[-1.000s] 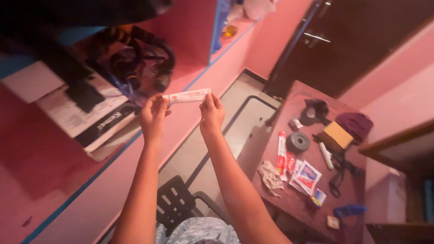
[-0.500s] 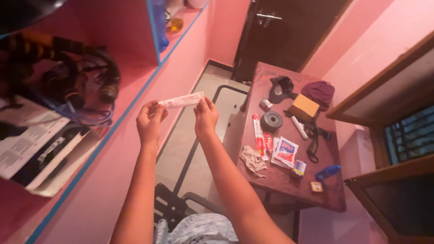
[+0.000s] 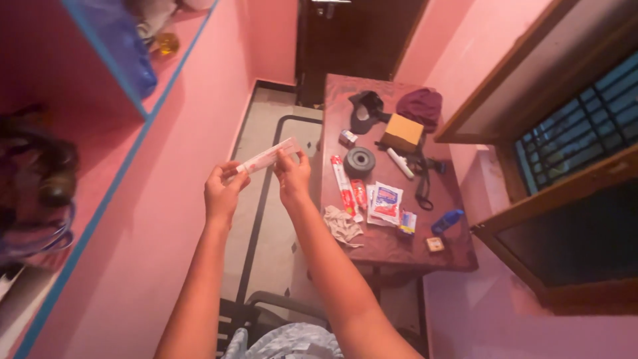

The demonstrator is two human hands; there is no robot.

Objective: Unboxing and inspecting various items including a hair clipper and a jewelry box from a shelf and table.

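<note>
Room: pink walls all round, pale floor with a dark line down the middle, dark door (image 3: 359, 33) at 12 o'clock.
Shelf: pink wall shelf (image 3: 100, 193) with blue edging at 9 to 11 o'clock; blue bag (image 3: 123, 50) and small yellow jar (image 3: 165, 44) in the upper bay, dark tangled gear (image 3: 33, 179) in the lower one, too dim to tell apart.
Left hand: left hand (image 3: 222, 193) raised just left of centre, fingertips pinched on the lower end of the carton.
Carton: long slim white-and-red carton (image 3: 269, 155), held in the air between both hands, tilted up toward 1 o'clock, well apart from the table.
Right hand: right hand (image 3: 292, 176) just beside the left, thumb and fingers clamped on the carton's upper part.
Chair: dark chair back (image 3: 252, 312) at 6 o'clock, below the forearms.
Table: dark red table (image 3: 458, 256) at 1 to 3 o'clock, crowded.
On table, near edge: crumpled cloth (image 3: 342, 226), red-and-white tube (image 3: 342, 183), white-and-red sachets (image 3: 387, 201), small blue bottle (image 3: 446, 221).
On table, far half: grey tape roll (image 3: 359, 161), white marker-like stick (image 3: 400, 163), tan box (image 3: 403, 131), dark cap (image 3: 365, 110), purple cloth (image 3: 420, 104).
Window: barred window (image 3: 571, 139) in a wooden frame at 3 o'clock.
In the way: nothing between the camera and the carton; forearms cover part of the floor.
</note>
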